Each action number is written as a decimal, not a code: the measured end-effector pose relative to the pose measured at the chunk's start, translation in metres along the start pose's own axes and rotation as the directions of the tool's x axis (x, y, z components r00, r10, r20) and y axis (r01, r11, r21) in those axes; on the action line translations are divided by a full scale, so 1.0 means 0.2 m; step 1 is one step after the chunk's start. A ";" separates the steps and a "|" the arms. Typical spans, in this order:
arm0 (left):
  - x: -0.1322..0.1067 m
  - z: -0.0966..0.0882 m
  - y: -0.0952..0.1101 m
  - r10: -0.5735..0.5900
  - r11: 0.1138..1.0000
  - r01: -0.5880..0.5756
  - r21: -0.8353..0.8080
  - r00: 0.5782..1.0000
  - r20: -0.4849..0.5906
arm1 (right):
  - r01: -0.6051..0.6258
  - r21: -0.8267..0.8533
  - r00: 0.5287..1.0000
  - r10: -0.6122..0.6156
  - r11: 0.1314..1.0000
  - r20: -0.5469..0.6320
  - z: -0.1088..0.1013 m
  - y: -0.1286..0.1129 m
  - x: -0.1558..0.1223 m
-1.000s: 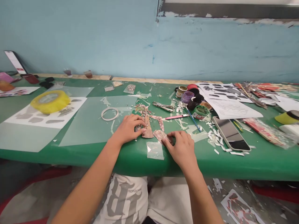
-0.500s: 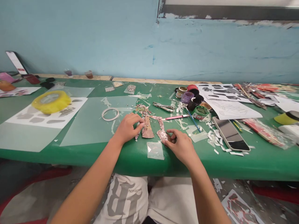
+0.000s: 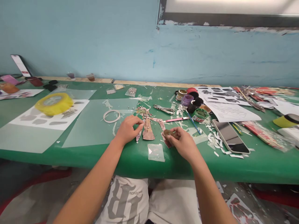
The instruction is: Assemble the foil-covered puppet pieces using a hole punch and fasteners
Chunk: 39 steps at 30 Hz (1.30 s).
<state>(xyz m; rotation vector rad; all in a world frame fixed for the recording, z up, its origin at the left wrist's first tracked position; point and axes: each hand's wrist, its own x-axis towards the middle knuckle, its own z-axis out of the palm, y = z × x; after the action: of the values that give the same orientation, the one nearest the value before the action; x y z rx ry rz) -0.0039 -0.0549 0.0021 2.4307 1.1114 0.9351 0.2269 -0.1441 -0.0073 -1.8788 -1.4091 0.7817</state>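
Observation:
A pinkish-brown jointed figure (image 3: 148,129), cut from flat pieces, lies on the green table with its ragged head end away from me. At its left edge my left hand (image 3: 129,128) is closed, thumb and index finger against the figure; the exact contact is partly hidden. Between the fingertips of my right hand (image 3: 182,140) is a small brown flat piece (image 3: 168,133), raised a little over the figure's pink arm end (image 3: 166,142). Just in front lies a clear plastic bag (image 3: 156,153). A pink-handled craft knife (image 3: 176,119) and metal pliers (image 3: 163,109) lie beyond the figure.
Paint jars (image 3: 193,104) and a blue brush (image 3: 194,123) stand and lie to the right, near a phone (image 3: 230,137) and white paper scraps (image 3: 216,140). Leftward are a white ring roll (image 3: 111,116), translucent sheets (image 3: 91,124) and a yellow tape roll (image 3: 54,103).
My right hand has lifted slightly, with the brown piece now showing in its fingers. The shiny face of the figure's arm end no longer shows. My left hand has hardly moved.

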 end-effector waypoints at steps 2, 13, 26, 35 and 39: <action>-0.01 0.00 0.00 -0.006 1.000 0.006 -0.002 1.000 -0.023 | 0.035 0.043 0.997 -0.032 0.998 -0.067 -0.01 0.00 0.02; 0.06 0.00 0.11 -0.097 0.965 0.117 -0.233 0.990 0.099 | -0.029 0.738 0.990 -0.085 0.674 0.116 0.06 -0.26 0.12; 0.49 0.11 -0.06 -0.418 0.551 0.401 -0.732 0.892 0.174 | 0.285 -0.568 0.942 -0.336 0.772 0.016 -0.02 -0.18 0.68; 0.46 0.18 -0.14 -0.442 0.520 0.373 -0.768 0.887 0.132 | 0.113 -0.668 0.984 -0.176 0.736 -0.027 0.02 -0.14 0.74; 0.46 0.18 -0.14 -0.508 0.448 0.328 -0.831 0.859 0.066 | 0.199 -0.358 0.963 -0.250 0.912 -0.103 -0.01 -0.14 0.69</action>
<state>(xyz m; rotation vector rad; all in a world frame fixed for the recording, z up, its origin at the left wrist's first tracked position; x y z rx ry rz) 0.0490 0.0332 0.0017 1.2175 0.9433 1.1740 0.2462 -0.0044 0.0051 -1.9342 -1.7147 0.2876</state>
